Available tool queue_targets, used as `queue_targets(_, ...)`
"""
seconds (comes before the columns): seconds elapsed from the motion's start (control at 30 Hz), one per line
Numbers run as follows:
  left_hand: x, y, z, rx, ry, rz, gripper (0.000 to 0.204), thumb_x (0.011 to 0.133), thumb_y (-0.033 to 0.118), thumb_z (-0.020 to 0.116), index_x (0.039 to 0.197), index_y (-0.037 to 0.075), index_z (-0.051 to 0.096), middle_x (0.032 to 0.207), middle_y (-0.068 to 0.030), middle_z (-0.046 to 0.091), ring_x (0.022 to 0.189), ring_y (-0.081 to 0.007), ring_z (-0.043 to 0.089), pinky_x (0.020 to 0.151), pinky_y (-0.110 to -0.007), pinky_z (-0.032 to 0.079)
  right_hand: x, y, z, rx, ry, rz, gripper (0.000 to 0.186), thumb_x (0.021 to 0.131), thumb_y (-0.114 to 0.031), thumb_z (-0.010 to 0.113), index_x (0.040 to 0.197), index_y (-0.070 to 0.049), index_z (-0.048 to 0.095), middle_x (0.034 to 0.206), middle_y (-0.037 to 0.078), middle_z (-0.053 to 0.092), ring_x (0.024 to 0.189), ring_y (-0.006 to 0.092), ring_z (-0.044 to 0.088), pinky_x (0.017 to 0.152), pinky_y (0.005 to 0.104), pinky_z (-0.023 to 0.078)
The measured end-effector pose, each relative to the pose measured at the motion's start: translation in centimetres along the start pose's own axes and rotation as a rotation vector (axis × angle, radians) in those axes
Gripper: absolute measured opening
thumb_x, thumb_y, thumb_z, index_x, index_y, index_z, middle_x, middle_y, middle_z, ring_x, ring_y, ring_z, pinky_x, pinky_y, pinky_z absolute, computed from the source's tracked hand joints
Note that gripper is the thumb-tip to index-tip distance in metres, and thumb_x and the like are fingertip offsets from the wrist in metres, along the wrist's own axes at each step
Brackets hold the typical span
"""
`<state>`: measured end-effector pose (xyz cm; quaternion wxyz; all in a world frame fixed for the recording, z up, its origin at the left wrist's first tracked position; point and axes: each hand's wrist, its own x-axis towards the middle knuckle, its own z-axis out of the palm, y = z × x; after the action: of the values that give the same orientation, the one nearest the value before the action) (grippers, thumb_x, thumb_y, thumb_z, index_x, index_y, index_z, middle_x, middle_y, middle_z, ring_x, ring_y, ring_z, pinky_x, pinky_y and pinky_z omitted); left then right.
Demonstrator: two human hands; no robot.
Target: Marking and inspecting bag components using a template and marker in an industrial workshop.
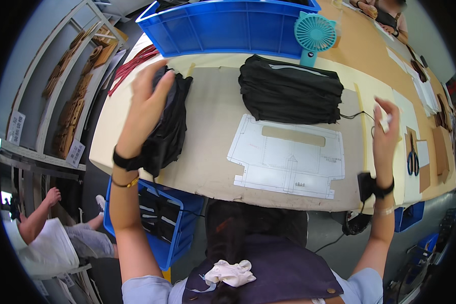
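My left hand [146, 104] is raised over a dark folded fabric stack [175, 124] on the left, its thumb and fingers apart. Whether it touches the fabric cannot be told. At the right edge of the grey board, my right hand [386, 126] is curled round a small white object [385, 123] of unclear kind. A thin black cord [353, 115] runs from a black bundle of fabric pieces [290, 90] toward that hand. Below this bundle lies a white paper pattern [291, 157] with a long slot and printed lines.
A blue crate [228, 30] and a turquoise handheld fan [314, 35] stand at the back. Red cords [134, 66] lie at left, scissors [413, 159] at right. Another blue crate [176, 223] sits below the table edge. Other people are at far left and far right.
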<state>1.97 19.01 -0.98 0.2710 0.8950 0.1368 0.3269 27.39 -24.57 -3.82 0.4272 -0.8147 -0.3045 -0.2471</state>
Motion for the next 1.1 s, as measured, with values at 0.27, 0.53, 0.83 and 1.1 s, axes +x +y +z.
queue_targets(0.27, -7.6, -9.8, -7.4, -0.049, -0.137, -0.958, 0.069, 0.088, 0.042, 0.071, 0.132, -0.006, 0.049, 0.114, -0.0186, 0.063, 0.105, -0.0219, 0.060, 0.086, -0.032, 0.047, -6.0, -1.1, -5.6, -0.053, 0.049, 0.352, 0.020, 0.101, -0.017, 0.052, 0.110, 0.000, 0.058, 0.108, 0.009, 0.063, 0.106, 0.0184, 0.055, 0.100, 0.0321, 0.038)
queue_targets(0.53, -7.4, -10.8, -5.9, 0.117, 0.223, -0.576, 0.028, 0.093, 0.016, 0.063, 0.105, -0.008, 0.067, 0.080, -0.0080, 0.070, 0.071, -0.0096, 0.061, 0.065, -0.025, 0.047, -5.7, -3.5, -3.9, -0.045, -0.039, 0.193, 0.017, 0.100, -0.015, 0.053, 0.107, 0.000, 0.058, 0.106, 0.008, 0.064, 0.103, 0.0171, 0.056, 0.099, 0.0309, 0.038)
queue_targets(0.83, -3.8, -0.4, -5.0, 0.245, 0.594, -0.093, 0.021, 0.095, 0.015, 0.062, 0.104, -0.002, 0.070, 0.102, -0.0125, 0.069, 0.096, -0.0166, 0.062, 0.088, -0.027, 0.045, -6.5, -7.4, -2.7, 0.112, -0.124, 0.231, 0.012, 0.099, -0.011, 0.053, 0.104, -0.001, 0.058, 0.099, 0.005, 0.064, 0.092, 0.0119, 0.057, 0.089, 0.0266, 0.043)
queue_targets(1.1, -1.6, 0.5, -6.6, -0.062, 0.761, -0.018, 0.027, 0.103, 0.023, 0.051, 0.102, -0.002, 0.060, 0.087, -0.0040, 0.060, 0.080, -0.0089, 0.052, 0.073, -0.024, 0.044, -6.8, -7.5, -2.7, 0.211, -0.162, 0.227, 0.009, 0.099, -0.008, 0.053, 0.104, 0.000, 0.057, 0.097, 0.006, 0.064, 0.089, 0.0123, 0.059, 0.086, 0.0258, 0.045)
